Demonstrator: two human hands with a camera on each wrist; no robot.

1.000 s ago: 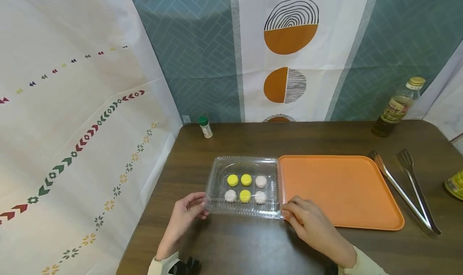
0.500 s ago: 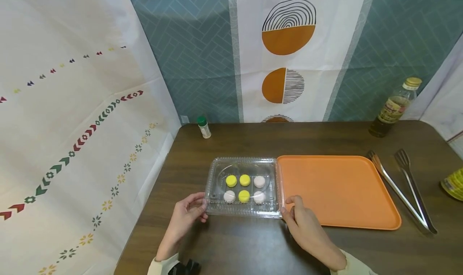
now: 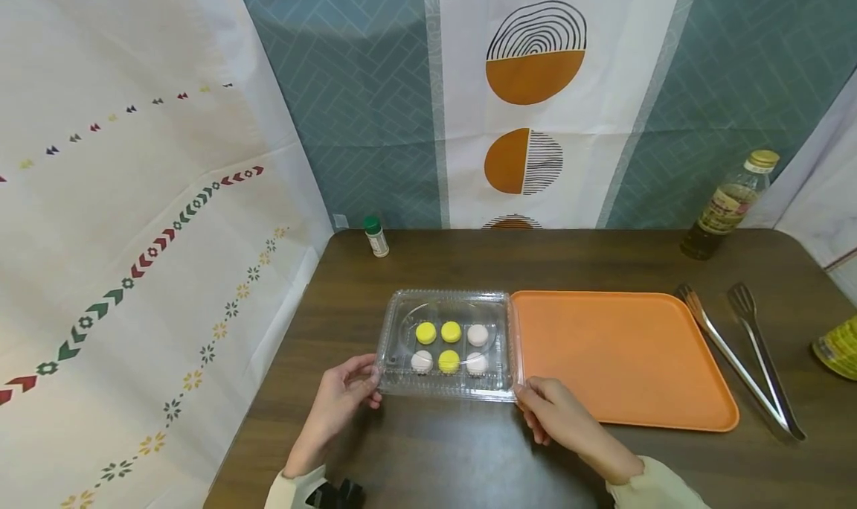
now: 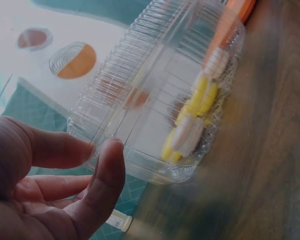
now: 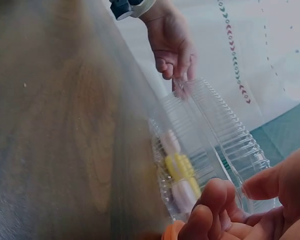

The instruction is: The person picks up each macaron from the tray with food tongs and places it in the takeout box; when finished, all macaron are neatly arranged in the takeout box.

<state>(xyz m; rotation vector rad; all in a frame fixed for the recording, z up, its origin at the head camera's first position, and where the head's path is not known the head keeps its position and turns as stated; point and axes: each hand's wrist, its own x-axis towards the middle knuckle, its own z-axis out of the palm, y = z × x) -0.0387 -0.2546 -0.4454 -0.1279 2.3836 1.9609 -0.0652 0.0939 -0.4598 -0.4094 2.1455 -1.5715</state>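
A clear plastic clamshell box (image 3: 438,387) with a lid over it lies on the table. Inside are three yellow macarons (image 3: 449,362) and three pale ones (image 3: 477,335), in two rows. My left hand (image 3: 343,397) pinches the front left corner of the rim between thumb and fingers, plain in the left wrist view. At the front right corner, my right hand (image 3: 554,414) pinches the rim, thumb on top and other fingers curled below. In the right wrist view the ribbed lid (image 5: 225,135) stretches between both hands.
An orange tray (image 3: 623,360) touches or nearly touches the box's right side. Right of it lie a fork-ended pair of tongs (image 3: 766,360). An oil bottle (image 3: 726,205), a green-capped shaker (image 3: 376,237) and a yellow-labelled container (image 3: 838,349) stand around the table's edges.
My right hand's index finger lifted off the rim, then came down, and the hand now grips the front right corner. My left hand and the box have hardly moved.
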